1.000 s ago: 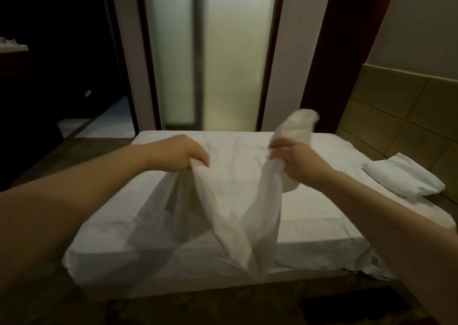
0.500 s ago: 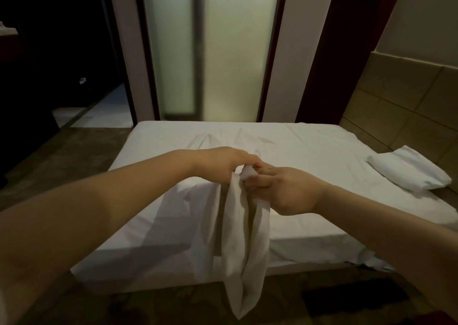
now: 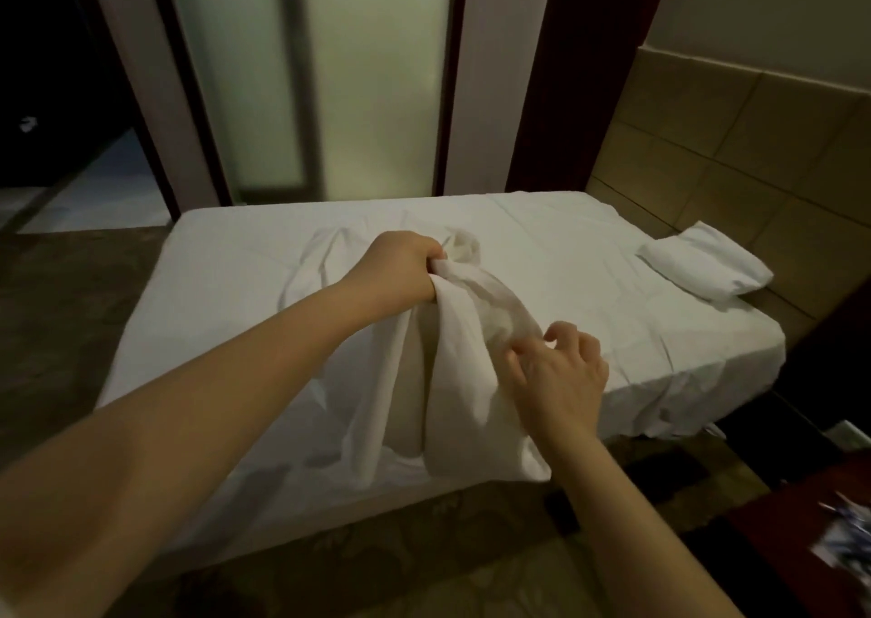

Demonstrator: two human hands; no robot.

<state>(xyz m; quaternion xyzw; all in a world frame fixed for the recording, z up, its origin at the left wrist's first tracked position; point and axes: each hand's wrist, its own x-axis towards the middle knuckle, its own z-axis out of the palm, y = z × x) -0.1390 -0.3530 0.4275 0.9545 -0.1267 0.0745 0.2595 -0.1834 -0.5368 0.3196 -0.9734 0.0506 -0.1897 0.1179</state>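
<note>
A white cloth, seemingly a pillowcase [image 3: 464, 381], hangs bunched over the near half of a bed [image 3: 235, 278] covered in a white sheet. My left hand [image 3: 405, 264] grips its gathered top end in a fist, held above the mattress. My right hand [image 3: 558, 372] sits lower and to the right, its fingers loosely curled against the cloth's right side; a firm hold is not visible. The cloth's lower end drapes down to the bed's front edge.
A white pillow [image 3: 704, 266] lies at the bed's right end against a tan padded headboard [image 3: 735, 146]. Frosted glass doors [image 3: 306, 75] stand behind the bed. Patterned carpet [image 3: 75, 297] surrounds it, and a dark table corner [image 3: 810, 547] with papers is at lower right.
My hands met at the cloth's top, then parted. The left hand now grips both gathered ends alone and has risen over the bed; the right hand has let go and dropped down the cloth's side.
</note>
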